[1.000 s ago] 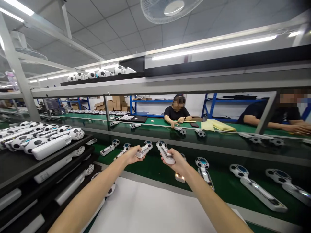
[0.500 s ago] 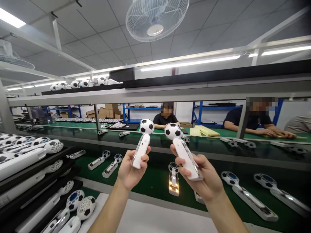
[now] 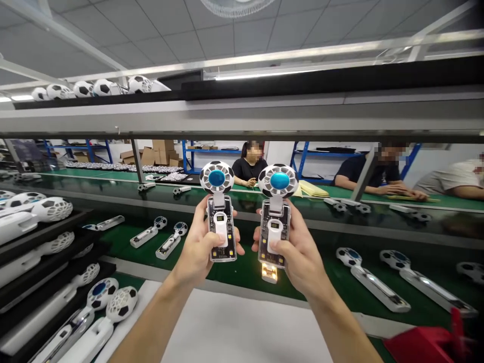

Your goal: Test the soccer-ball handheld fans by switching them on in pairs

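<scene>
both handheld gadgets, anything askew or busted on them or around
No damage shows on the gadget in the left hand or the one in the right hand. The one oddity: behind the right one, a unit glows orange, while others nearby show white light.

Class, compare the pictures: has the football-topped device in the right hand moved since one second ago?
Yes, upward in the view: the football-topped device in the right hand now appears closer beneath the grey shelf beam.

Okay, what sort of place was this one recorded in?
Probably a factory assembly line: a green work surface bears rows of matching football-headed devices, black trays of more are stacked at the left, and people sit along the far side.
</scene>
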`<state>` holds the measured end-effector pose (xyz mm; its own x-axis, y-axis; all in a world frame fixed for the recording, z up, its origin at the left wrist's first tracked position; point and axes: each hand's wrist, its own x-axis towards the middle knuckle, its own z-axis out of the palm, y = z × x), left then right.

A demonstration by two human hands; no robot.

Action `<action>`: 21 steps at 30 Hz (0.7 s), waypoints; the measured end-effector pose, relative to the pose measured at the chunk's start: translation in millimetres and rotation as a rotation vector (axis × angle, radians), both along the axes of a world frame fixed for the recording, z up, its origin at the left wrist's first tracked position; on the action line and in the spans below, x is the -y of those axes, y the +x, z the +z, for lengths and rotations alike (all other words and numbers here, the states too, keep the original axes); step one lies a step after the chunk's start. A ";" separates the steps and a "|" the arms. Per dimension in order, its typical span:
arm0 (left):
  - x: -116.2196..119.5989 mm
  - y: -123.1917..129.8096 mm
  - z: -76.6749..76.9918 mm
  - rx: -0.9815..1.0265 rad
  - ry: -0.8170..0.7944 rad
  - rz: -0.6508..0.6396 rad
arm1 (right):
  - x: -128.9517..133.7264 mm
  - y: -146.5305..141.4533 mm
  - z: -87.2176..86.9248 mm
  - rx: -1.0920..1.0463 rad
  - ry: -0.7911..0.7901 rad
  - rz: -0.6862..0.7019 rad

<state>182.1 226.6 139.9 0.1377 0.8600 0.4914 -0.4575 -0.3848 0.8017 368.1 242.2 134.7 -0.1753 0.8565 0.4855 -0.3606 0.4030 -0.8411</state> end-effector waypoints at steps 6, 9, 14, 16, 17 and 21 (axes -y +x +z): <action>-0.8 4.0 -5.4 -0.003 0.056 0.026 | 3.8 0.0 2.5 0.041 -0.015 0.047; 0.3 6.2 -6.7 0.017 0.081 0.006 | 6.4 1.8 6.0 0.060 -0.042 0.059; 2.2 7.3 -5.3 0.048 0.064 -0.035 | 8.2 3.7 9.5 0.085 -0.071 0.083; 3.5 7.8 -4.0 0.043 0.055 -0.045 | 8.9 3.0 9.7 0.072 -0.071 0.101; 4.2 8.3 -3.3 0.038 0.050 -0.055 | 9.0 2.5 9.5 0.064 -0.070 0.108; 6.7 11.2 -2.2 0.064 0.011 -0.076 | 7.2 1.4 7.3 0.052 -0.070 0.070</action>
<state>193.3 219.8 137.7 0.1701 0.8426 0.5109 -0.5357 -0.3561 0.7657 369.4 235.0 142.0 -0.2596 0.8728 0.4133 -0.3410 0.3176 -0.8848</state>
